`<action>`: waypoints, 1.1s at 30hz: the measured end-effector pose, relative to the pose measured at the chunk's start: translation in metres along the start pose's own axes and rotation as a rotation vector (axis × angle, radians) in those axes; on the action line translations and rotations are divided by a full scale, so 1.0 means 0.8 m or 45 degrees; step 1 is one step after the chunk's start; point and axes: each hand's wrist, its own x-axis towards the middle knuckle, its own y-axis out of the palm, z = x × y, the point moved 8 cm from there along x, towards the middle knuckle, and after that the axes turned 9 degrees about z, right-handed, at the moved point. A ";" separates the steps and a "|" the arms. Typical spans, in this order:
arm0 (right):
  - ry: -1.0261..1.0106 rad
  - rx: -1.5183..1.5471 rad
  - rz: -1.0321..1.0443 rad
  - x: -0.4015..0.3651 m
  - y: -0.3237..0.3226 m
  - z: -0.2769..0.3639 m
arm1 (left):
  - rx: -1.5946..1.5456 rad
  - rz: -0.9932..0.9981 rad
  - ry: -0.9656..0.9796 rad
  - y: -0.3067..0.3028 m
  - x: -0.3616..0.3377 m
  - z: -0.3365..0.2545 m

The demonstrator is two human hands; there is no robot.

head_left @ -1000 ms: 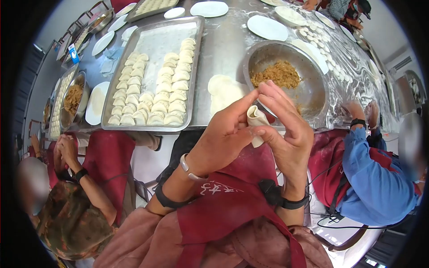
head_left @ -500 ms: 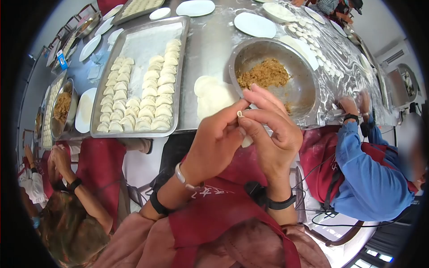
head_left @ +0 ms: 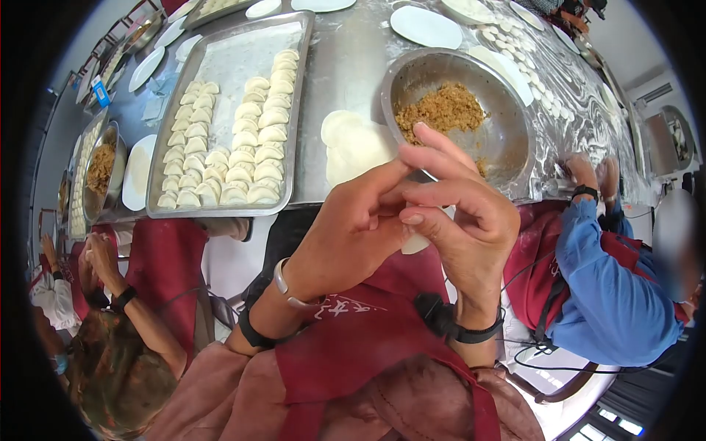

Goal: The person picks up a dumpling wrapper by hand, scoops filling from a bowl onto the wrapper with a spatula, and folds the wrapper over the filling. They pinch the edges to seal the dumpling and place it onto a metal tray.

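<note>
A pale dumpling (head_left: 415, 243) is pinched between my two hands, and most of it is hidden behind the fingers. My left hand (head_left: 358, 229) is closed around its left side. On the right, my right hand (head_left: 471, 224) presses thumb and index finger against it, the other fingers raised. Just beyond the hands lie overlapping round dumpling wrappers (head_left: 351, 151). A metal bowl (head_left: 507, 140) stands behind my right hand, with brown minced filling (head_left: 445, 110) inside. To the left, a metal tray (head_left: 293, 147) bears rows of folded dumplings (head_left: 246, 140).
White plates (head_left: 426, 27) stand farther back on the steel table (head_left: 331, 66). Small dough pieces (head_left: 540, 84) lie on the floured right side. A co-worker in a blue sleeve (head_left: 607, 257) sits at right; another person's hands (head_left: 107, 261) are at left, near a second filling bowl (head_left: 114, 176).
My fingers have closed further over the dumpling, hiding the pinched edge that showed between the fingertips. My right hand has moved slightly right. The view has shifted a little.
</note>
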 end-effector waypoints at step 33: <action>-0.005 -0.276 -0.128 -0.010 0.003 -0.004 | -1.127 -0.081 0.070 0.017 0.000 0.038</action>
